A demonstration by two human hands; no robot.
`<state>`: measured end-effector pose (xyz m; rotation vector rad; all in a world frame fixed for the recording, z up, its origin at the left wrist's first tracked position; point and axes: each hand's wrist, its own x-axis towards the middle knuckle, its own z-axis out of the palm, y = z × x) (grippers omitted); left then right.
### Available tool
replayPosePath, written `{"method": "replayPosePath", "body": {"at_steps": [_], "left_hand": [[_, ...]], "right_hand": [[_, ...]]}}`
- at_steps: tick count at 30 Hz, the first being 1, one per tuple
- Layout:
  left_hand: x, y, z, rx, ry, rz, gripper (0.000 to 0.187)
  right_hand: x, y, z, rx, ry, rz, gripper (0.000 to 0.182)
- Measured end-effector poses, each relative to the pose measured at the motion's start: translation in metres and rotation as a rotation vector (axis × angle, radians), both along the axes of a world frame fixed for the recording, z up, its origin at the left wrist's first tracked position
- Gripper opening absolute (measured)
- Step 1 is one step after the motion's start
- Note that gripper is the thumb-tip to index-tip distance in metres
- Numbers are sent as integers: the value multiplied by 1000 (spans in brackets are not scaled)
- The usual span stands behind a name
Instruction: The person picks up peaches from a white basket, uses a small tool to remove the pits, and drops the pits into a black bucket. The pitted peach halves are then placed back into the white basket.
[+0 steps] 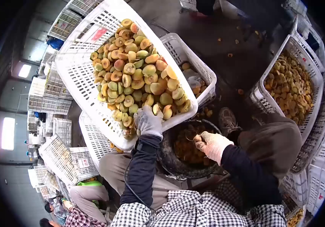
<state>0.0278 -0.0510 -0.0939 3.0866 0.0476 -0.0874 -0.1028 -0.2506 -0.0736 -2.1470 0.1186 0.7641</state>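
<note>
A white slotted plastic basket [67,70] tilts in front of me, heaped with halved peaches [132,68]. My left hand [148,122], in a pale glove, reaches over its near edge into the fruit. Its fingertips are among the peach halves, so their grip is hidden. My right hand [212,146], also gloved, is closed above a dark round bucket [166,159]. It grips a small tool with a brownish handle and a thin curved loop [190,133]. Orange-brown fruit pieces [187,151] lie inside the bucket.
Behind the basket stands another white basket [174,43] with fruit and a plastic bag. To the right, a crate [263,89] holds many fruit pieces. Stacked crates [52,92] line the left, where other people [83,210] sit. Scraps dot the dark floor [223,68].
</note>
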Motion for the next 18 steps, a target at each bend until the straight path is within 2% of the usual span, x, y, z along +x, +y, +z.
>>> {"method": "replayPosePath", "body": {"at_steps": [2,3,5,6,7,9,10,13,14,17,18], "left_hand": [[-9,1,-4,-272,-181,-17,43],[-11,1,5,-247,-168,-29,34],[-4,24,-17,-966,-177,-52,24],[-15,10,26,-1241,17,96,29],[-19,11,38,-1509,129,141,27],[-29,13,63,-1712,344,134,26],[-36,11,71,-1792,437,201,27],[-43,13,74,-2092,615,65,32],[-43,13,75,-2145,689,106,41],[-46,12,68,-2333,685,221,38],[-48,11,71,-2312,638,269,37]], "right_hand": [[0,3,5,20,-17,-53,38],[0,5,9,38,-37,-112,38],[-1,16,14,226,-216,-235,38],[1,21,25,258,-223,-217,38],[5,28,37,293,-230,-199,38],[11,44,44,310,-277,-171,37],[13,52,45,306,-266,-183,31],[13,60,60,240,-213,-111,32],[11,63,55,320,-221,-128,33],[12,62,62,295,-277,-89,33],[15,67,56,362,-227,-147,35]]}}
